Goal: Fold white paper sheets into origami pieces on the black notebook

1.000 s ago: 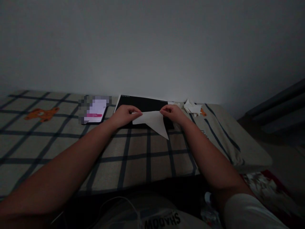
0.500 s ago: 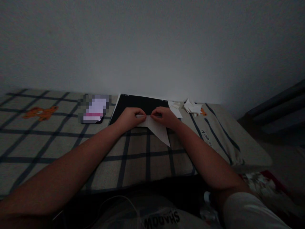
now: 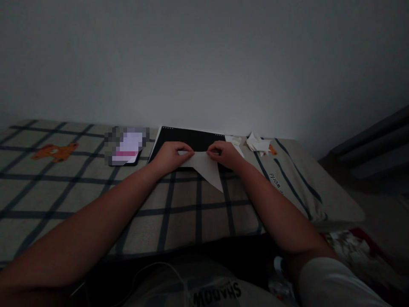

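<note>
A white sheet of paper point(image 3: 206, 166), angular and seemingly folded, is stretched between my two hands, with a pointed corner hanging toward me. My left hand point(image 3: 172, 155) pinches its upper edge on the left between thumb and fingers. On the right, the thumb and fingers of my right hand point(image 3: 225, 154) pinch the same edge, a short gap away. Beneath the paper lies a black notebook point(image 3: 188, 136) with punched holes along its far edge. Part of the notebook is hidden by the hands and paper.
A lit phone point(image 3: 129, 147), its screen blurred, rests left of the notebook on the checked cloth point(image 3: 143, 230). White paper scraps point(image 3: 257, 143) lie to the right. Behind stands a grey wall point(image 3: 204, 64). A plastic bottle point(image 3: 279, 273) is low beside my right arm.
My hands have moved a little apart along the paper's upper edge. The paper and its hanging corner have shifted slightly left and away from me.
</note>
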`<state>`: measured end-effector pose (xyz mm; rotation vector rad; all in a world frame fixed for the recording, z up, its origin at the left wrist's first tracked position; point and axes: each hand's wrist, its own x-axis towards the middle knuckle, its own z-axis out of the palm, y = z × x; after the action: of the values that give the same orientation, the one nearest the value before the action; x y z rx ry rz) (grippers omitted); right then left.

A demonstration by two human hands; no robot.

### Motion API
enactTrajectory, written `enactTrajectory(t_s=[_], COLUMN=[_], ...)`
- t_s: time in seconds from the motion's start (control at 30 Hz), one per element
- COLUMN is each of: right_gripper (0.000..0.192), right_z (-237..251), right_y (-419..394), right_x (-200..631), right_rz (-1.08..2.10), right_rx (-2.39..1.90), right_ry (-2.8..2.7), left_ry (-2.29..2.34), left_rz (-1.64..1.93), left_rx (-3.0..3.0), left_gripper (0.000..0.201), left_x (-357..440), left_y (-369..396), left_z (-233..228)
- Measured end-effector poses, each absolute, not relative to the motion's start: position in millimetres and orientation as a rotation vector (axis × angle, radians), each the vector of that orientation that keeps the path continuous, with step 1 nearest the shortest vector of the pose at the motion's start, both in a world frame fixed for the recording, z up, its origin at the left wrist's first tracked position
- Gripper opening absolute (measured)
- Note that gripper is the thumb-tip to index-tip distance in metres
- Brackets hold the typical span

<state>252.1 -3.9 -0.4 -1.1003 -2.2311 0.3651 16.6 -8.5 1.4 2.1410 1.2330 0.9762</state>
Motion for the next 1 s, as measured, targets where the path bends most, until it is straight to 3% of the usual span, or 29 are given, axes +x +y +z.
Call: enactTrajectory(t_s=[0.5,0.73,1.0], right_gripper=[0.007,0.022,0.023], right_z=[-1.8,0.9,-0.8], right_y=[2.6,-4.7,-6.2], right_x=[271.0,247.8,241.4], right_rz=[0.345,0.088,0.042], right_rx=[-1.218,-1.077,-1.075], right_ry=[-2.169,-2.352,-2.394], left_ry=[1.293,1.254,1.181], left_rz=[0.981,0.981,0.987], left_rx=[2.063,2.143,2.344], left_gripper=[0.024,0.026,0.023], left_x=[7.5,16.6,22.4], left_y=[-1.5,-6.0,-12.1], left_z=[2.3,-2.0,0.2])
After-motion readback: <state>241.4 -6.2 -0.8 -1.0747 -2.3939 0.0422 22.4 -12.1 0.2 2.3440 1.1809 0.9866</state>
